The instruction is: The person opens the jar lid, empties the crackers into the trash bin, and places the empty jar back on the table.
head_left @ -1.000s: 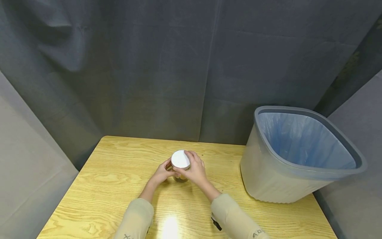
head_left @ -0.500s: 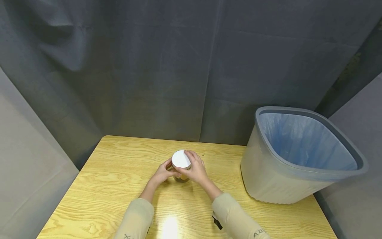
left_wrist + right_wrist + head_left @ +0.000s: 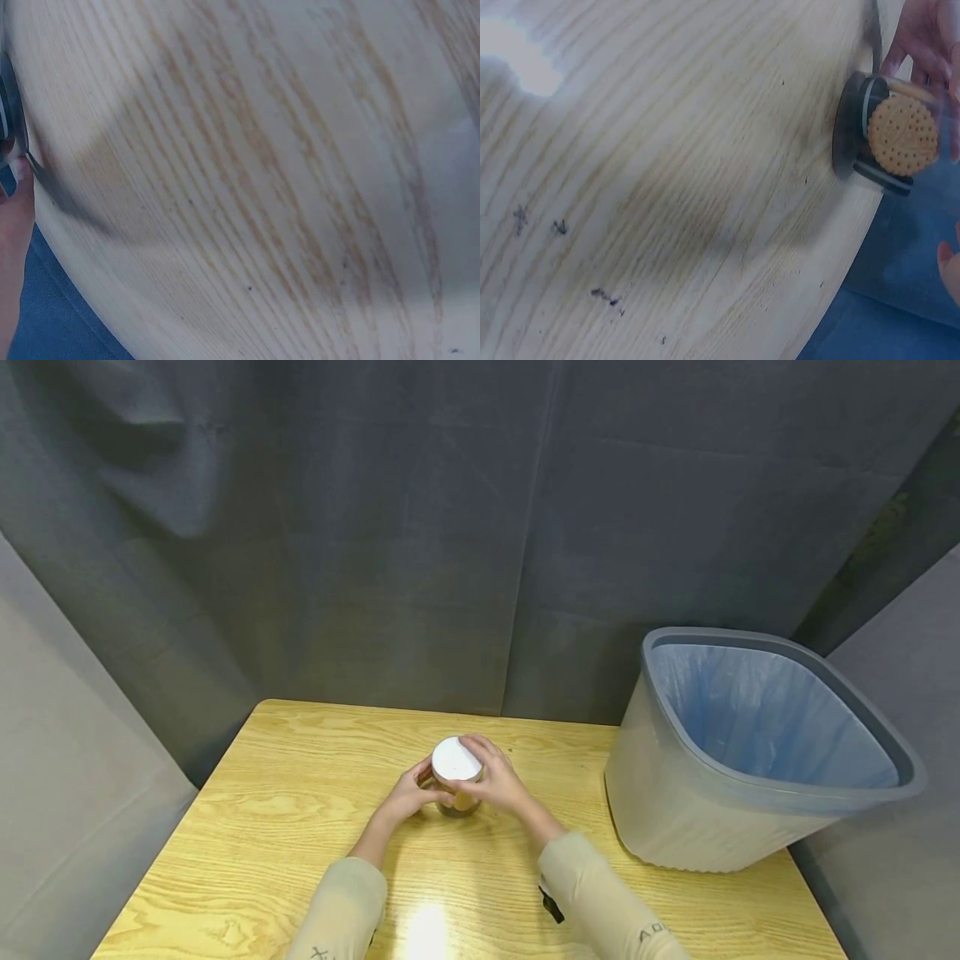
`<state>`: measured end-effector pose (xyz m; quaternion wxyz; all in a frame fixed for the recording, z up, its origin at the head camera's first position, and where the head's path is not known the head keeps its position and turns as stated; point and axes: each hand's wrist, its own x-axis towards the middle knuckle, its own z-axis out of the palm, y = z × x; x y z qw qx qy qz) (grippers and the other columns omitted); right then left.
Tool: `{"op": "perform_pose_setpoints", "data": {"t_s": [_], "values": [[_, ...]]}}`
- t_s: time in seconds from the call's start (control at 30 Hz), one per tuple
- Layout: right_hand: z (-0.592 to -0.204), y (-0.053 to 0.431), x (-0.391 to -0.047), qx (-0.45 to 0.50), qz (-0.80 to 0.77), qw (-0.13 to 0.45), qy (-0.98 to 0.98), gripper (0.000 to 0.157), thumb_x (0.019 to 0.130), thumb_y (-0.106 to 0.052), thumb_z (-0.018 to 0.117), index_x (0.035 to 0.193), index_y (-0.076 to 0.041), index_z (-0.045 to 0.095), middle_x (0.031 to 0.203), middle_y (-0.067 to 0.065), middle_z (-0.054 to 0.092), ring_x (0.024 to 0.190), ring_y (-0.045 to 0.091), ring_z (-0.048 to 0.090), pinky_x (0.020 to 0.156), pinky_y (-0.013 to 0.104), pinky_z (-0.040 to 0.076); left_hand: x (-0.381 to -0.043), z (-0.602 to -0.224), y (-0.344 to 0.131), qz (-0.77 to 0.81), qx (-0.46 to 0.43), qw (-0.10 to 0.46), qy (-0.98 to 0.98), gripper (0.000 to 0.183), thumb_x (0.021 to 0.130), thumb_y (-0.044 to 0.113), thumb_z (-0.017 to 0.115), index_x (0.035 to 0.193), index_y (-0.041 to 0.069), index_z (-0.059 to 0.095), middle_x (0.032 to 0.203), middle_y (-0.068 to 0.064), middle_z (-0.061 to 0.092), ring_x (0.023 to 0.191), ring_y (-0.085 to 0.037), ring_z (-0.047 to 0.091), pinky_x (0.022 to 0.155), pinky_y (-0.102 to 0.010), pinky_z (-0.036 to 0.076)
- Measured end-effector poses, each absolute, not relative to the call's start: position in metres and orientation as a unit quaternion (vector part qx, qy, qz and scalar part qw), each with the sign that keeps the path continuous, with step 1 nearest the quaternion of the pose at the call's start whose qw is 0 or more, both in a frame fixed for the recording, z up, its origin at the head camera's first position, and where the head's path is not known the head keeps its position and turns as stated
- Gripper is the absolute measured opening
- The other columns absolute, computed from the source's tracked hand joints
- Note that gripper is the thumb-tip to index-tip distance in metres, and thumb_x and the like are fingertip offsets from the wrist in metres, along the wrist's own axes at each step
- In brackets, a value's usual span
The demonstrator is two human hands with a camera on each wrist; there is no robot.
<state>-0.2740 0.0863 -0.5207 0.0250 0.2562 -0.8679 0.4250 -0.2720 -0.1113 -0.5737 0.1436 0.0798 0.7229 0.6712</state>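
Note:
A clear jar [image 3: 461, 807] with a round white lid [image 3: 456, 760] stands upright on the wooden table. Through its wall, the right wrist view shows a round golden biscuit [image 3: 902, 135] and dark sandwich cookies [image 3: 883, 178] with pale filling. My left hand [image 3: 406, 794] holds the jar's left side, thumb across the near side and fingers curling behind. My right hand [image 3: 498, 782] grips the lid from the right, its fingers at the far rim and its thumb at the near rim. In the left wrist view only a sliver of the jar and hand [image 3: 15, 225] shows at the left edge.
A light-coloured bin [image 3: 675, 810] with a grey rim and blue liner stands at the right of the wooden table [image 3: 285, 827]. Dark cloth [image 3: 375, 568] hangs behind the table's back edge, and grey panels [image 3: 67, 760] flank both sides.
My right hand has turned a little about the lid, its wrist and sleeve swinging slightly right. The left hand keeps its hold, and the jar stays in nearly the same spot.

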Motion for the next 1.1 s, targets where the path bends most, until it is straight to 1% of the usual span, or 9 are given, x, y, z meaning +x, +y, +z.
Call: {"op": "perform_pose_setpoints", "data": {"t_s": [0.23,0.33,0.5,0.57,0.7,0.83,0.97,1.1], "values": [[-0.52,0.093,-0.283,0.296,0.451,-0.013,-0.842,0.073,0.075,-0.024,0.076,0.137,-0.006,0.041,0.141,0.018,0.035,0.128,0.035,0.034,0.103,0.052,0.031,-0.272,-0.574,-0.112,0.671,0.078,0.143,0.723,0.091,0.069,0.019,0.081,0.144,0.017,0.029,0.146,-0.004,0.033,0.134,-0.03,0.028,0.106,-0.048,0.028],[-0.519,0.096,-0.287,0.308,0.447,-0.027,-0.839,0.072,0.076,-0.024,0.076,0.137,-0.007,0.042,0.142,0.018,0.035,0.129,0.036,0.033,0.103,0.054,0.03,-0.272,-0.574,-0.112,0.671,0.08,0.145,0.723,0.09,0.069,0.018,0.08,0.144,0.017,0.029,0.146,-0.003,0.033,0.134,-0.029,0.027,0.106,-0.048,0.028],[-0.514,0.099,-0.292,0.329,0.427,-0.053,-0.841,0.071,0.077,-0.022,0.075,0.138,-0.009,0.041,0.143,0.016,0.033,0.13,0.035,0.03,0.103,0.057,0.028,-0.272,-0.572,-0.112,0.676,0.088,0.153,0.715,0.091,0.07,0.014,0.079,0.145,0.014,0.027,0.148,-0.006,0.029,0.135,-0.032,0.023,0.107,-0.049,0.025],[-0.512,0.101,-0.294,0.334,0.422,-0.068,-0.84,0.07,0.078,-0.021,0.074,0.138,-0.009,0.04,0.145,0.015,0.032,0.132,0.035,0.028,0.103,0.057,0.026,-0.27,-0.566,-0.113,0.679,0.092,0.158,0.711,0.091,0.071,0.013,0.079,0.145,0.012,0.025,0.148,-0.008,0.027,0.135,-0.035,0.022,0.107,-0.051,0.024],[-0.506,0.103,-0.296,0.343,0.421,-0.098,-0.834,0.07,0.08,-0.019,0.072,0.139,-0.008,0.038,0.147,0.013,0.029,0.134,0.034,0.025,0.104,0.058,0.024,-0.265,-0.554,-0.113,0.679,0.099,0.169,0.708,0.092,0.072,0.013,0.078,0.145,0.009,0.023,0.149,-0.01,0.025,0.135,-0.035,0.021,0.107,-0.051,0.023],[-0.5,0.105,-0.298,0.36,0.417,-0.121,-0.825,0.069,0.082,-0.017,0.07,0.14,-0.005,0.035,0.148,0.014,0.025,0.134,0.036,0.022,0.104,0.057,0.025,-0.263,-0.549,-0.113,0.676,0.102,0.174,0.709,0.092,0.072,0.013,0.078,0.145,0.01,0.023,0.149,-0.009,0.024,0.136,-0.034,0.02,0.107,-0.051,0.023],[-0.496,0.106,-0.3,0.37,0.401,-0.142,-0.826,0.071,0.082,-0.017,0.069,0.142,-0.007,0.033,0.149,0.013,0.022,0.135,0.035,0.019,0.105,0.055,0.024,-0.262,-0.549,-0.113,0.676,0.101,0.174,0.709,0.092,0.072,0.014,0.078,0.145,0.011,0.024,0.149,-0.008,0.024,0.135,-0.034,0.02,0.107,-0.052,0.023],[-0.493,0.106,-0.303,0.381,0.387,-0.154,-0.825,0.071,0.082,-0.019,0.069,0.142,-0.007,0.032,0.15,0.016,0.02,0.136,0.036,0.017,0.105,0.056,0.023,-0.262,-0.55,-0.114,0.676,0.1,0.173,0.709,0.092,0.071,0.014,0.078,0.145,0.011,0.024,0.149,-0.008,0.025,0.135,-0.034,0.021,0.107,-0.052,0.024]]}}
